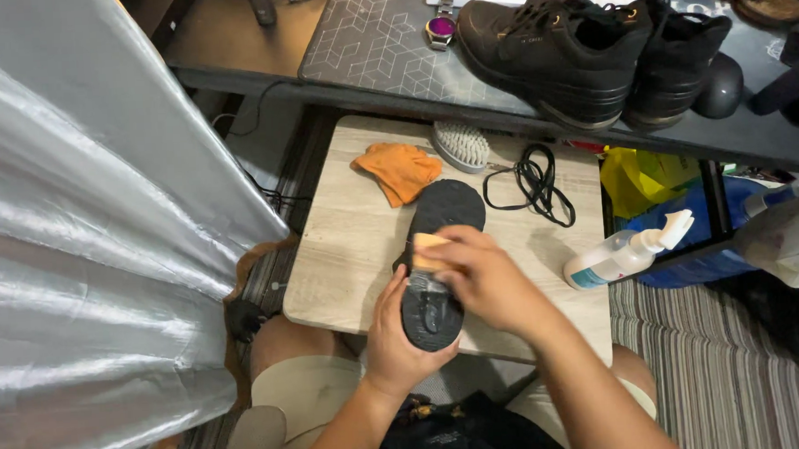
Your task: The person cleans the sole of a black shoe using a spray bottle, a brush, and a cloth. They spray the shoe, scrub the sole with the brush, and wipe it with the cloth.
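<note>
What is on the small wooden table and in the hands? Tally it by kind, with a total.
Black insole: 1
Tan sponge: 1
Orange cloth: 1
Brush: 1
Black laces, one bundle: 1
White pump bottle: 1
Total: 6

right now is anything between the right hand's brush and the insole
Nothing visible. The right hand presses the small brush straight onto the black insole, which the left hand grips at its near end. The orange cloth and laces lie apart.
</note>
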